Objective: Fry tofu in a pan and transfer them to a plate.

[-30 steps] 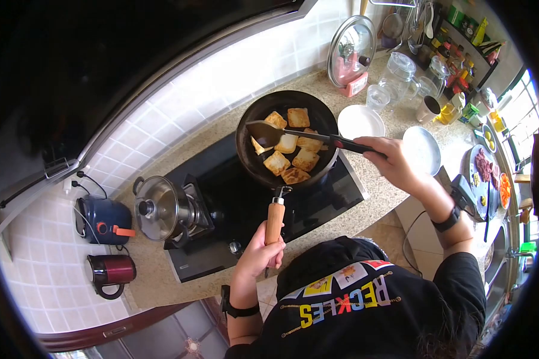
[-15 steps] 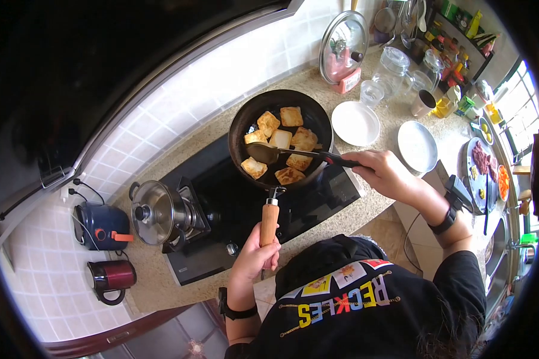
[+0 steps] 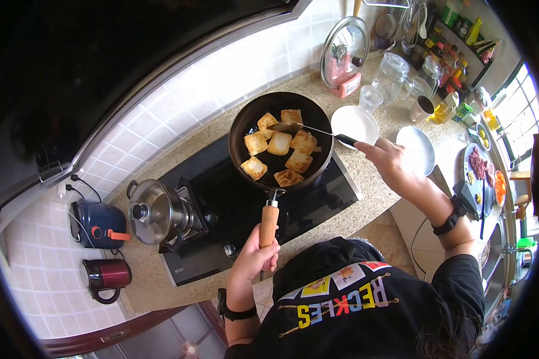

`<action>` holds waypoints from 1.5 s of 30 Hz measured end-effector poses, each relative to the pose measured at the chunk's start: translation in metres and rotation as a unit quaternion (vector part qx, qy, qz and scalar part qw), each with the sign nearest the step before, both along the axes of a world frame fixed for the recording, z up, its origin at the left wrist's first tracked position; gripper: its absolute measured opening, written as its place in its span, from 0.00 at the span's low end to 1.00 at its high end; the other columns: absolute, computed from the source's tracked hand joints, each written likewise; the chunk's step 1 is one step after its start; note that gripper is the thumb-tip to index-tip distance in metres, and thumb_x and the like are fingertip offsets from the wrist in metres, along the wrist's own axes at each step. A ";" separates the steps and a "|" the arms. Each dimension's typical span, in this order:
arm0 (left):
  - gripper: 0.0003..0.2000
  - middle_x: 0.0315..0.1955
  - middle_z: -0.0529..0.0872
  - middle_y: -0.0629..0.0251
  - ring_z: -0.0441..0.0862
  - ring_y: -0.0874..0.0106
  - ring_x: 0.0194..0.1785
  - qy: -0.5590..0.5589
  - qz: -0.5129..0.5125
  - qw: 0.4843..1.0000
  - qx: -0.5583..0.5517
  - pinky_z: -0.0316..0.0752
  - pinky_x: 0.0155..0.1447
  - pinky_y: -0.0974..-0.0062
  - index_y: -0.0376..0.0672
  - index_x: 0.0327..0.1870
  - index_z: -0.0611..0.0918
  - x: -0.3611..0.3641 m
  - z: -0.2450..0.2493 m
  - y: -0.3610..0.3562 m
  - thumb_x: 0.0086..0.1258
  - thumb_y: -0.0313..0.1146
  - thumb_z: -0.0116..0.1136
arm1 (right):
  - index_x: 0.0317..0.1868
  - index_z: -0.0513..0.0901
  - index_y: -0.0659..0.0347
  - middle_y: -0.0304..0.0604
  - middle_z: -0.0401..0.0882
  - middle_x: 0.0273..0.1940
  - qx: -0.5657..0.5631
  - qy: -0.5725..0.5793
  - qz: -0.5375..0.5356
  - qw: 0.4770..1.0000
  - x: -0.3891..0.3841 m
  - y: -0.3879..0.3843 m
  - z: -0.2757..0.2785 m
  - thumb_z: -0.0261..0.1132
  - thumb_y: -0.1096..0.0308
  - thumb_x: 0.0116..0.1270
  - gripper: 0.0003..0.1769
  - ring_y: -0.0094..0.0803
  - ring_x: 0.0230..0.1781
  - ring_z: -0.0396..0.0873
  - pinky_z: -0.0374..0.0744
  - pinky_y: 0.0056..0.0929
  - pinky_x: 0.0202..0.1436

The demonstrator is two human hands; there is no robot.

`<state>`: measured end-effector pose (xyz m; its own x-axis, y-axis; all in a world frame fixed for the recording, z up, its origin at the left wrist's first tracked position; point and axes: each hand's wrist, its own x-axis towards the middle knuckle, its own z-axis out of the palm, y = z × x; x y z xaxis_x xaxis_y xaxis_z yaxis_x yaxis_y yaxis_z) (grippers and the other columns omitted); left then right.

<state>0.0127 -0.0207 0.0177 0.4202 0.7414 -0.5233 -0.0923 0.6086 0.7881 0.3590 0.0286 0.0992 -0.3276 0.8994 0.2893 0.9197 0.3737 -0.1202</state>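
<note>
L hand [image 3: 256,256] is wrapped round the wooden handle [image 3: 269,226] of the frying pan [image 3: 242,128], at the stove's [image 3: 227,185] front edge. R hand [image 3: 394,164] grips the spatula [image 3: 288,128] by its black handle, over the pan's R rim; blade is twd the pan's far side, among the fried pieces [image 3: 279,143].

Pieces all lie in the pan; dark floor shows btwn the lower ones & along the L wall. Black stovetop shows btwn pan, R end, & lidded pot [image 3: 153,209], L end. Strip of counter [image 3: 371,197] runs btwn stove's R edge & counter's front edge. White plate [image 3: 354,124] is just beside pan's R rim; can't tell if touching.

Blade covers pt of a piece; can't tell if it's pressing. Some L fingertips are hidden, R hand overlaps 2nd plate [image 3: 419,146], bottle labels [image 3: 449,63] too small to read.
</note>
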 end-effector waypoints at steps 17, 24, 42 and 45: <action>0.23 0.30 0.74 0.67 0.74 0.80 0.20 -0.002 -0.012 1.000 0.003 0.70 0.20 0.82 0.41 0.59 0.67 -0.004 -0.003 0.001 0.61 0.22 0.53 | 0.51 0.82 0.56 0.44 0.72 0.27 -0.017 -0.044 0.030 0.998 0.000 -0.017 0.068 0.58 0.80 0.53 0.23 0.40 0.25 0.77 0.74 0.35 0.29; 0.23 0.30 0.74 0.67 0.74 0.80 0.20 -0.011 -0.018 1.000 0.011 0.71 0.20 0.81 0.42 0.59 0.67 -0.007 -0.007 0.002 0.62 0.22 0.53 | 0.52 0.81 0.56 0.42 0.71 0.27 -0.024 -0.070 0.048 0.996 -0.006 -0.013 0.043 0.59 0.80 0.53 0.23 0.37 0.24 0.77 0.75 0.33 0.29; 0.20 0.28 0.73 0.70 0.74 0.81 0.19 -0.009 -0.015 1.000 0.004 0.70 0.20 0.83 0.42 0.58 0.67 -0.007 0.000 0.004 0.66 0.24 0.54 | 0.52 0.81 0.59 0.43 0.73 0.18 -0.247 0.431 -0.134 0.857 0.011 0.012 0.012 0.61 0.73 0.64 0.16 0.28 0.20 0.76 0.73 0.30 0.26; 0.22 0.29 0.73 0.68 0.73 0.80 0.20 -0.004 -0.018 1.000 -0.008 0.71 0.20 0.82 0.43 0.59 0.67 -0.007 0.000 0.004 0.63 0.22 0.53 | 0.53 0.80 0.59 0.46 0.80 0.25 -0.348 0.349 -0.155 0.857 0.012 0.015 0.020 0.62 0.70 0.64 0.16 0.38 0.24 0.79 0.77 0.31 0.30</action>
